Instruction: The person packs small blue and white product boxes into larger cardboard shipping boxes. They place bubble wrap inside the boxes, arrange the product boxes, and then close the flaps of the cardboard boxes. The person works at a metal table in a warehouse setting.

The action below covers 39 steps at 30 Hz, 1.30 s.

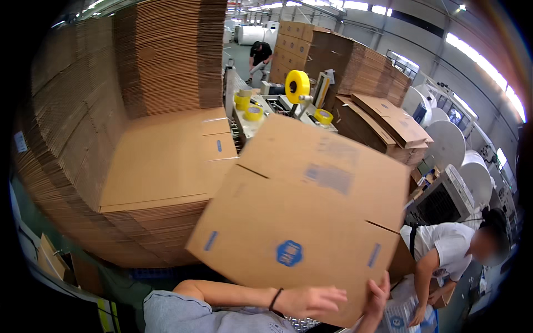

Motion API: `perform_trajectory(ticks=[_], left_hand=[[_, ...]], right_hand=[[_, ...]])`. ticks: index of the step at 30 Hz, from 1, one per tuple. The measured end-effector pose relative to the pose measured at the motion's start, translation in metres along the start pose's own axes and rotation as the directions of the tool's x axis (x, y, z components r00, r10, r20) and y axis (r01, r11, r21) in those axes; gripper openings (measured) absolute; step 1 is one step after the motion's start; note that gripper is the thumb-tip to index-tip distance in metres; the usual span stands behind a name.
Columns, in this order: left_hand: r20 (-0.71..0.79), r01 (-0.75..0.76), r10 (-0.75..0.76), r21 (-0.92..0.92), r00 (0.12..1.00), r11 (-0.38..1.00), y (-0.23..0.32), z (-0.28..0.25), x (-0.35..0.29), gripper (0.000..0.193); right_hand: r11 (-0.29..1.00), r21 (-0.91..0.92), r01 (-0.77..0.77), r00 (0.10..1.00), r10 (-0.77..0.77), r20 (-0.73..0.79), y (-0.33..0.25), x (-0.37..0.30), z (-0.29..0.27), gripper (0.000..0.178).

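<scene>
A large brown cardboard carton point(327, 222) with a blue printed emblem and slotted flaps is tilted up in front of me. It looks mostly flat; whether its sides are opened out behind, I cannot tell. My right hand point(377, 297) grips its lower right edge, fingers bent around the board. Over the near part of the carton lies my left hand point(313, 301), fingers stretched out and a dark band on the wrist. Whether the palm presses on the board is unclear. A stack of flat cartons point(166, 161) rises just to the left.
Beyond the carton stands a taping machine with a yellow tape roll point(297, 87) and loose rolls point(254, 113). Taller carton stacks point(169, 55) border the left. At right, a co-worker point(444, 250) bends over plastic-wrapped packs point(402, 313). Another person point(260, 55) stands far back.
</scene>
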<state>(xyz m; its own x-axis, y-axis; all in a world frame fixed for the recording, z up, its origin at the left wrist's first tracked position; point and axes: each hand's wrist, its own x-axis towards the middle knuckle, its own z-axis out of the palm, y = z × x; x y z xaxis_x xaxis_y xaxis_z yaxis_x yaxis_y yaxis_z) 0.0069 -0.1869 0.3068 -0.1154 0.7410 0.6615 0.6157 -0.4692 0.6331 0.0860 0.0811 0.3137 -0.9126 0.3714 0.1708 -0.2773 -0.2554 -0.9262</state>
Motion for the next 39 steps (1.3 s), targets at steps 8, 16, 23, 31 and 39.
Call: perform_trajectory(ticks=[8, 16, 23, 31, 39], left_hand=[[-0.568, 0.392, -0.357, -0.065, 0.742, 0.917, -0.055, -0.066, 0.061, 0.057], [-0.639, 0.650, -0.710, -0.410, 0.296, 0.640, -0.228, -0.039, 0.086, 0.125], [-0.611, 0.452, -0.676, -0.507, 0.413, 0.734, -0.255, -0.036, 0.042, 0.126], [-0.454, 0.509, -0.720, -0.510, 0.526, 0.693, -0.247, -0.066, 0.036, 0.130], [-0.523, 0.536, -0.627, -0.337, 0.577, 0.774, -0.265, -0.056, 0.066, 0.143]], right_hand=[[0.806, -0.592, -0.003, 0.934, -0.210, -0.290, -0.094, -0.078, -0.028, 0.043], [0.067, -0.995, 0.077, 0.995, 0.063, 0.081, 0.010, -0.074, 0.009, 0.035], [0.426, -0.733, -0.531, 0.842, 0.364, -0.398, 0.007, -0.048, -0.015, 0.030], [0.246, -0.965, -0.087, 0.996, 0.010, -0.087, 0.003, -0.056, -0.019, 0.029], [0.427, -0.832, -0.353, 0.932, 0.234, -0.275, 0.006, -0.059, -0.046, 0.031]])
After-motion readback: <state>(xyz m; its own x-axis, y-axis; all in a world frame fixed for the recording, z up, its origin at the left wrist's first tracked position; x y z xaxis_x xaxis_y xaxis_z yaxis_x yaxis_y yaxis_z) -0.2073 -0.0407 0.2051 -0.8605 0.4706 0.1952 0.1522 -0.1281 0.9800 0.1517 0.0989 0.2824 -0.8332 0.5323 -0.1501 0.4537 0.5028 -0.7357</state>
